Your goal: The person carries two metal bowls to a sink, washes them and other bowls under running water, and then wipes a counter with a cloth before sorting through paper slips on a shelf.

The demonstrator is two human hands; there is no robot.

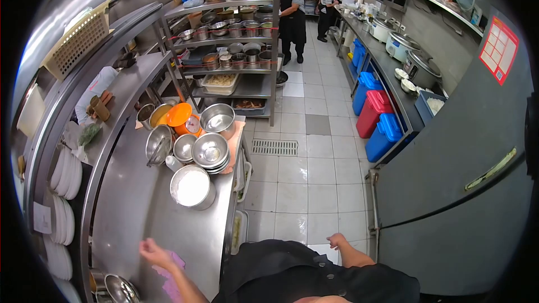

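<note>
My left hand (pixel 153 251) is over the steel counter (pixel 129 213), beside a crumpled pink cloth (pixel 173 289) that lies partly under my forearm. Its fingers are loosely bent and apart, with nothing visible in them. On my other side, my right hand (pixel 337 240) hangs above the tiled floor, its fingers relaxed and partly spread, holding nothing that shows. Ahead of my left hand, a large pot with white contents (pixel 191 185) stands on the counter, near stacked metal bowls (pixel 210 150) and an orange bowl (pixel 178 114).
A rack of metal pots (pixel 236 73) stands beyond the counter. A person in a black apron (pixel 292 17) stands beside it, with more people farther back. Blue (pixel 383 137) and red bins (pixel 373 114) line the right side, before a grey fridge (pixel 449 168). White plates (pixel 66 175) are stacked at left.
</note>
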